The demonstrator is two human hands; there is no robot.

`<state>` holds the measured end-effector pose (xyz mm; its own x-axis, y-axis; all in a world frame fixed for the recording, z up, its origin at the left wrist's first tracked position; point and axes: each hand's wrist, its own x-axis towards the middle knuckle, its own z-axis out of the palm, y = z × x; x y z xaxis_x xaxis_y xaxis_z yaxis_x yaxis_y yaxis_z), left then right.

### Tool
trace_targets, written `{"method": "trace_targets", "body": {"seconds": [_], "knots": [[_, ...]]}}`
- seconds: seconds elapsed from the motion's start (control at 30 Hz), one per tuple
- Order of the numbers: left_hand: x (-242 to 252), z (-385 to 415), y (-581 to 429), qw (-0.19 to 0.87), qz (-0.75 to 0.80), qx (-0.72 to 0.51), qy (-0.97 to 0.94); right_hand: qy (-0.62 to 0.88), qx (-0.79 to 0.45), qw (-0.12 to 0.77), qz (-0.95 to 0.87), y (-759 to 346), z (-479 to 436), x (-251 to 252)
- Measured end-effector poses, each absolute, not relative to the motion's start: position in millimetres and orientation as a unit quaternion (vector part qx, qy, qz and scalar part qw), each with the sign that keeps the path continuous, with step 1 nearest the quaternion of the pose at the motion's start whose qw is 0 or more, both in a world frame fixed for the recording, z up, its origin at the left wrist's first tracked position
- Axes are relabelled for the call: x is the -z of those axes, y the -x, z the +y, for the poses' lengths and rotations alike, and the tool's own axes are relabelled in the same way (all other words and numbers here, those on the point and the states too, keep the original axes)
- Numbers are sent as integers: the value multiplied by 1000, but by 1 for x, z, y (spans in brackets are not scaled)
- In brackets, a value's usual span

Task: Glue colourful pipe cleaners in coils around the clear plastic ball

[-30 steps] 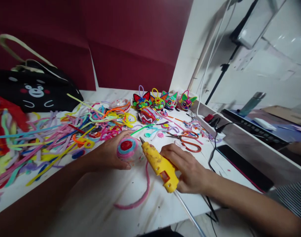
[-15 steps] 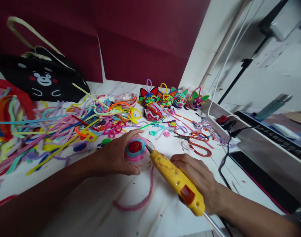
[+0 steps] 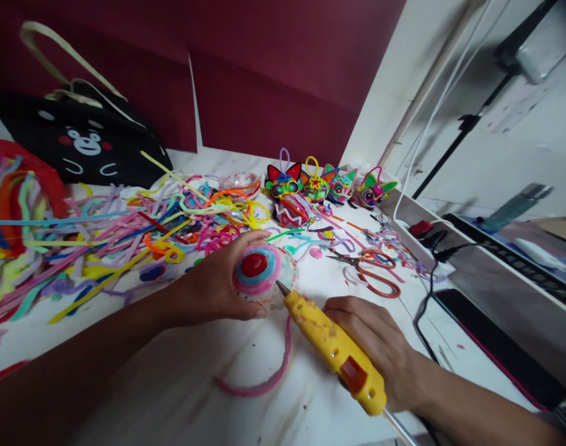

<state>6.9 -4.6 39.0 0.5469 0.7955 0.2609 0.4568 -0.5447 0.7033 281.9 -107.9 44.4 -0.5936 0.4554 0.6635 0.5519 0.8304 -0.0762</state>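
My left hand (image 3: 213,282) is wrapped round a clear ball (image 3: 263,274) that carries a coil of red, blue and pink pipe cleaner on its top. A loose pink pipe cleaner (image 3: 264,371) trails from the ball across the white table (image 3: 171,384). My right hand (image 3: 376,344) grips a yellow glue gun (image 3: 334,350), and its nozzle tip touches the ball's lower right side.
A heap of coloured pipe cleaners (image 3: 101,241) covers the left of the table. Several finished cat-head figures (image 3: 329,184) stand at the back, red-handled scissors (image 3: 371,272) lie to the right, and a black bear bag (image 3: 85,145) sits back left. Cables and a dark phone (image 3: 491,344) lie right.
The glue gun swung round so that its nozzle now meets the ball's lower right side. My left hand tilted the ball slightly; the view shifted a little.
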Motion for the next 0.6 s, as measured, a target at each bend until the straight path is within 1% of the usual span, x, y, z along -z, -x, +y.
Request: {"method": "trace_targets", "body": {"seconds": [0.47, 0.6], "knots": [[-44, -14, -11, 324, 375, -291, -818, 270, 51, 336, -901, -283, -108, -41], [-41, -13, -11, 312, 363, -289, -829, 271, 54, 330, -903, -284, -108, -41]]}}
